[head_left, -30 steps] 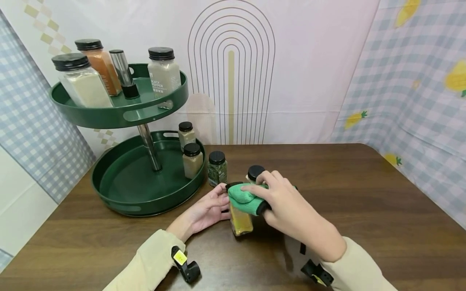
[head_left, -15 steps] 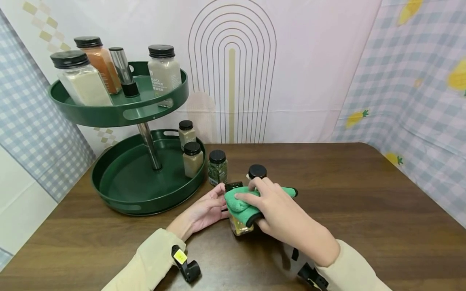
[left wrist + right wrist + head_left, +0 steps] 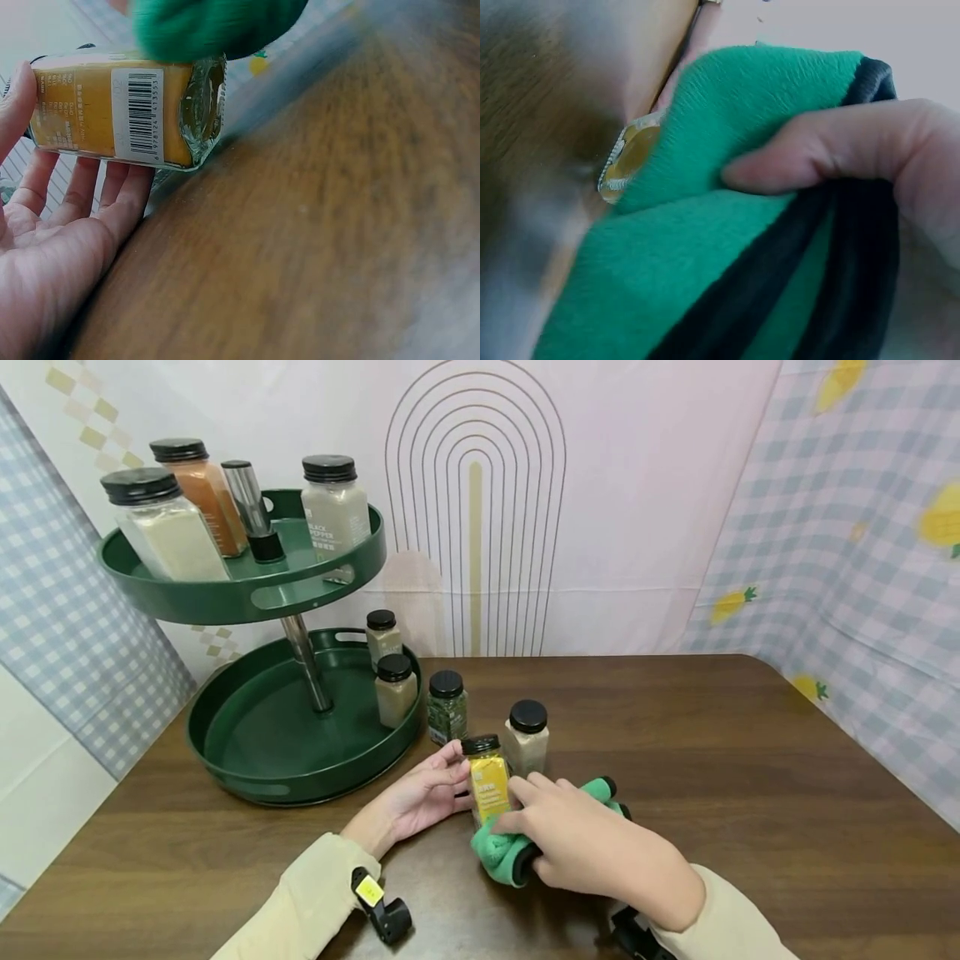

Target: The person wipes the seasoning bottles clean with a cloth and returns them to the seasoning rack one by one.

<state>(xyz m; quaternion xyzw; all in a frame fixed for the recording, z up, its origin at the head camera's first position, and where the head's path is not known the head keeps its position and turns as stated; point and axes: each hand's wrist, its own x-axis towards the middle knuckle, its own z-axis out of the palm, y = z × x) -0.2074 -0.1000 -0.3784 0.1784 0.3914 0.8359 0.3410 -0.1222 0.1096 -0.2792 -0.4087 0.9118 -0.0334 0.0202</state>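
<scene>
Cloth (image 3: 497, 852) has slid down the yellow jar (image 3: 490, 777) to its lower end, baring the front label (image 3: 492, 795); work on the jar seems to pass from label to base; your right grip (image 3: 581, 837) pinches the cloth; your left grip (image 3: 426, 789) is clamped on the jar near its black cap (image 3: 480, 744); the jar leans to the right of the green stand (image 3: 180, 602), though you cannot tell whether it touches the bench (image 3: 675, 735); its glass looks amber-yellow, with a barcode (image 3: 142, 116) on one face.
</scene>
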